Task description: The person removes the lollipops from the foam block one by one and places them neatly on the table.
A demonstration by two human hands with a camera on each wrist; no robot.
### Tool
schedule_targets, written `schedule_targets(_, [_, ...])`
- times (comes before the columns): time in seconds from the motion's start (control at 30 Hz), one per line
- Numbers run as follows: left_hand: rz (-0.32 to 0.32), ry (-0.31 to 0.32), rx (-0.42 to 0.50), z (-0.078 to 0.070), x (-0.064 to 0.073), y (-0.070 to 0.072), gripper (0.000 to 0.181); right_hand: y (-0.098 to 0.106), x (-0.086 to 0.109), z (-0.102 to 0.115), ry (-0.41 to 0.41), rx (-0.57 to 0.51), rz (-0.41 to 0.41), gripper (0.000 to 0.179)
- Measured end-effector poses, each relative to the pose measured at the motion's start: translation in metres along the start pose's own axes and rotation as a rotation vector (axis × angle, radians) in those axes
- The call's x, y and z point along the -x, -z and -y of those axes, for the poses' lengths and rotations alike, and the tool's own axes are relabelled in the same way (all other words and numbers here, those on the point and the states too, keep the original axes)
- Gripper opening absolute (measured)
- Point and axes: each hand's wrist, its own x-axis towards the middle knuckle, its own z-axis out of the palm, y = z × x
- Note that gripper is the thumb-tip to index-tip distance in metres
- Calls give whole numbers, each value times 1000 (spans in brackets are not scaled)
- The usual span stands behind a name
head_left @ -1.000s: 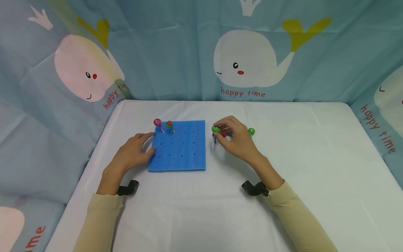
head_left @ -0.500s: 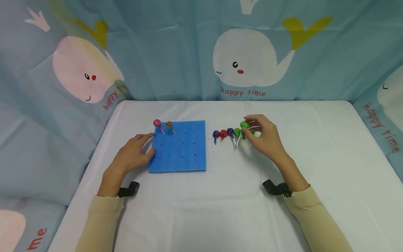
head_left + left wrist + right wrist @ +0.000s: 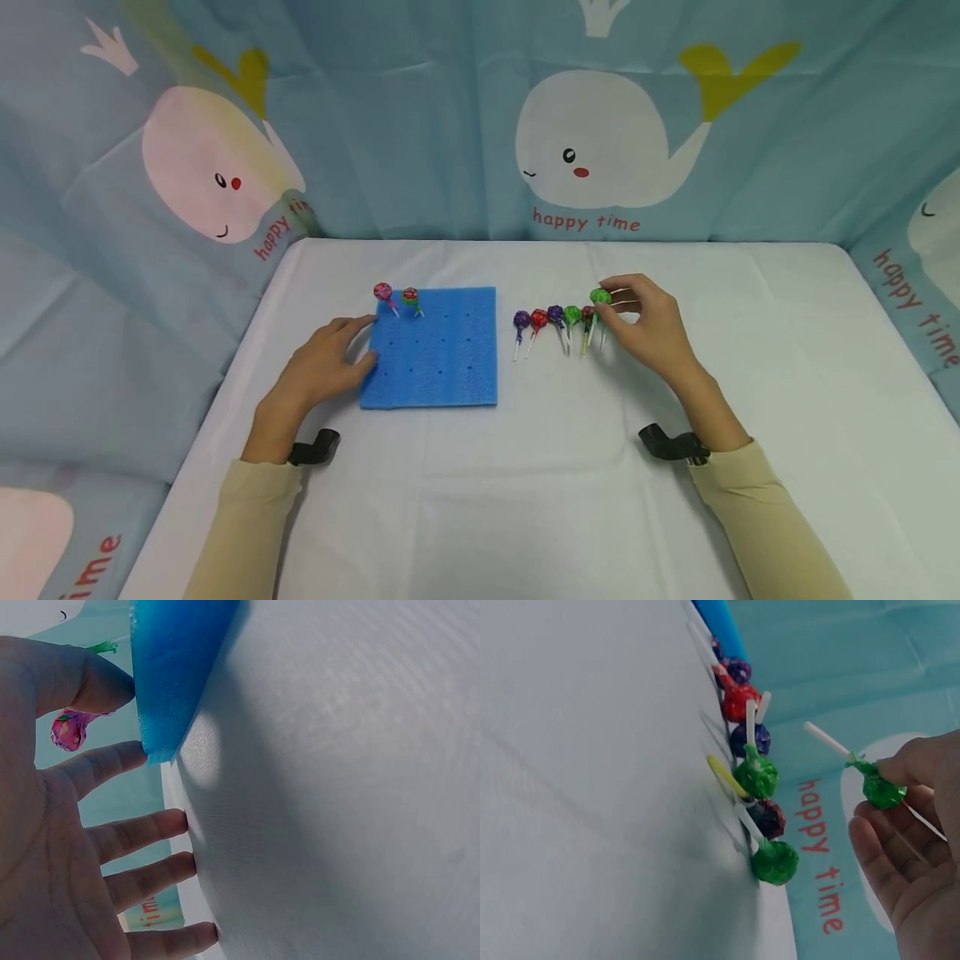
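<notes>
My right hand pinches a green-wrapped lollipop between thumb and fingers, its white stick pointing away from the palm. In the head view it hangs at the right end of a row of lollipops lying on the table, among them a red one, purple ones, a dark red one on a yellow stick and other green ones. My left hand, fingers spread, touches the left edge of a blue foam board with thumb and index finger. A pink lollipop and a red-green one stand in its back left holes.
Rows of small holes dot the foam board. Everything lies on a white-covered table, with a blue whale-print curtain rising behind it and along the sides. A black wrist camera sits at each cuff.
My right hand has moved right along the row with the green lollipop, away from the board, bringing the left part of the row into sight. The left hand stays at the board's edge.
</notes>
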Motion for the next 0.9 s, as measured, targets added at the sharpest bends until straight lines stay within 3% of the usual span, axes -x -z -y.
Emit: schedule_targets(0.9, [-8,-18,-4,0,-1,-1,66,16,3,-26,-120,115,99,30])
